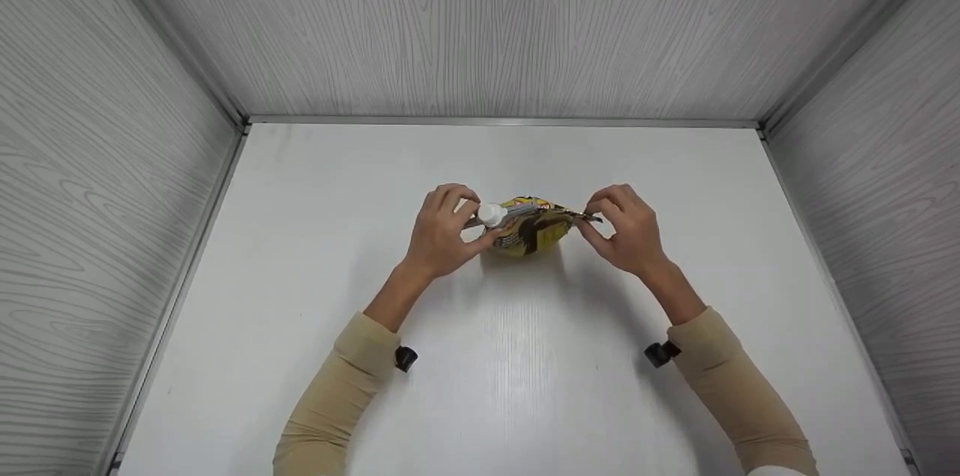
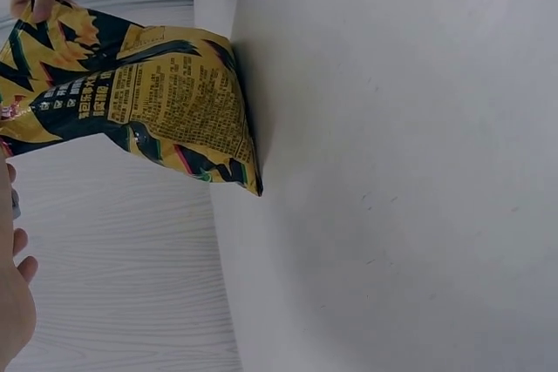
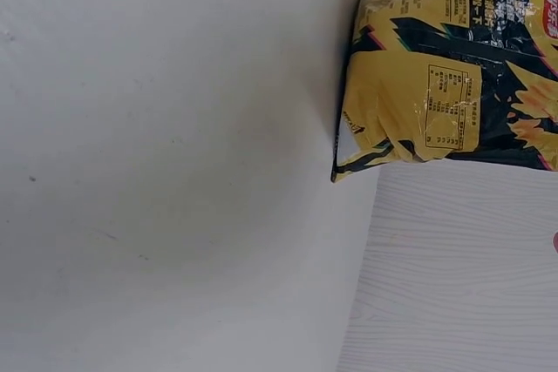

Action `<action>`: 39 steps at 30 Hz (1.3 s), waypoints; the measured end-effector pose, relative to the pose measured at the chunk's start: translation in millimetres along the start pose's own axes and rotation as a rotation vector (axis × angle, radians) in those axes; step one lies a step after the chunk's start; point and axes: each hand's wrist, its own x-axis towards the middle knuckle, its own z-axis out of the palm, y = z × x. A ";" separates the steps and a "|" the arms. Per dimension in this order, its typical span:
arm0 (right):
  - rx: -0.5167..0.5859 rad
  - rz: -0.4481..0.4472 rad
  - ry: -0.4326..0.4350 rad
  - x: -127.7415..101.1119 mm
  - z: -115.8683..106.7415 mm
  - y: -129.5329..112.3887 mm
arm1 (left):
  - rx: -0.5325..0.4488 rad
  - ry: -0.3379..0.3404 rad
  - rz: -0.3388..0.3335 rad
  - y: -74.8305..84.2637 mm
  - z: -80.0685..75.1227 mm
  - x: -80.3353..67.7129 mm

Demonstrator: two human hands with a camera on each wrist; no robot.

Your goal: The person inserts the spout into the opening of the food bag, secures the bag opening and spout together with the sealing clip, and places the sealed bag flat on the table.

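A yellow-and-black snack bag (image 1: 532,236) stands upright on the white table, its printed back showing in the left wrist view and right wrist view. Along its top edge lies a pale, bar-shaped bag clip (image 1: 520,209) with a round white cap (image 1: 492,214) at the left end. My left hand (image 1: 444,230) holds the clip's capped end between thumb and fingers, the thumb close against the bag. With thumb and fingertips my right hand (image 1: 628,230) pinches the bag's top right corner, which stretches out past the clip. In the left wrist view, part of my left hand (image 2: 16,285) shows at the edge.
The white tabletop (image 1: 480,386) is bounded by grey wood-grain panels at the back (image 1: 480,34), left (image 1: 97,199) and right (image 1: 877,184). A metal strip (image 1: 480,121) runs along the rear edge. Small black cameras (image 1: 406,358) sit at both wrists.
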 end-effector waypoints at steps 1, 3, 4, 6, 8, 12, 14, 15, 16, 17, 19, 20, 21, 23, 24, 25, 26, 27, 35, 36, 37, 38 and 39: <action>0.004 -0.003 0.003 0.1 -0.1 -0.4 | 0.000 0.001 0.002 0.3 -0.8 0.2; 0.010 -0.006 0.008 0.5 -0.6 -1.3 | 0.000 0.001 0.003 0.6 -2.0 0.4; 0.014 -0.006 0.009 0.5 -0.7 -1.6 | -0.002 0.001 0.003 0.5 -2.3 0.3; 0.017 -0.001 0.011 0.9 -1.0 -2.3 | -0.001 0.000 0.004 0.6 -3.1 0.4; 0.016 0.006 0.006 1.2 -1.6 -2.7 | 0.002 -0.003 0.003 0.3 -3.4 0.3; 0.008 0.008 0.000 1.3 -3.3 -3.8 | 0.006 -0.004 0.007 0.9 -5.1 1.0; 0.007 -0.002 0.005 1.3 -4.0 -4.5 | 0.002 -0.005 0.008 1.5 -6.4 1.1; 0.006 -0.008 0.007 1.3 -4.4 -5.0 | 0.000 -0.005 0.009 1.8 -7.0 1.2; 0.006 -0.013 0.009 1.3 -4.9 -5.4 | -0.003 -0.006 0.008 2.3 -7.7 1.4; 0.009 -0.015 0.011 1.3 -5.4 -5.7 | -0.005 -0.008 0.008 2.4 -7.9 1.2; 0.010 -0.019 0.013 1.1 -6.5 -6.5 | -0.008 -0.010 0.011 2.9 -8.3 0.9; 0.010 -0.018 0.011 1.0 -7.1 -7.1 | -0.009 -0.010 0.013 3.4 -8.6 0.9; 0.013 -0.019 0.011 0.9 -7.7 -7.6 | -0.007 -0.010 0.015 3.6 -8.8 0.8; 0.015 -0.020 0.011 0.6 -8.6 -8.5 | -0.006 -0.012 0.019 4.1 -9.4 1.0; 0.014 -0.022 0.010 0.5 -9.1 -9.1 | -0.007 -0.011 0.021 4.6 -10.2 1.3; 0.015 -0.024 0.010 0.5 -9.4 -9.6 | -0.008 -0.011 0.023 4.8 -10.8 1.5; 0.015 -0.026 0.011 0.5 -9.8 -10.1 | -0.006 -0.010 0.024 4.8 -11.3 1.8; 0.017 -0.028 0.014 0.3 -10.1 -10.3 | -0.004 -0.009 0.026 4.8 -11.6 2.1; 0.028 -0.057 0.052 1.2 -9.5 -9.6 | 0.004 0.005 0.031 4.8 -10.5 2.0; 0.034 -0.061 0.058 1.3 -9.3 -9.9 | 0.002 0.007 0.029 5.3 -11.1 1.8; 0.037 -0.063 0.060 1.2 -9.3 -10.3 | 0.001 0.007 0.028 5.7 -11.5 1.3; 0.041 -0.065 0.063 1.3 -9.2 -10.9 | 0.000 0.007 0.027 6.0 -12.0 0.9; 0.043 -0.065 0.065 1.3 -9.1 -11.4 | 0.000 0.005 0.026 6.2 -12.4 0.5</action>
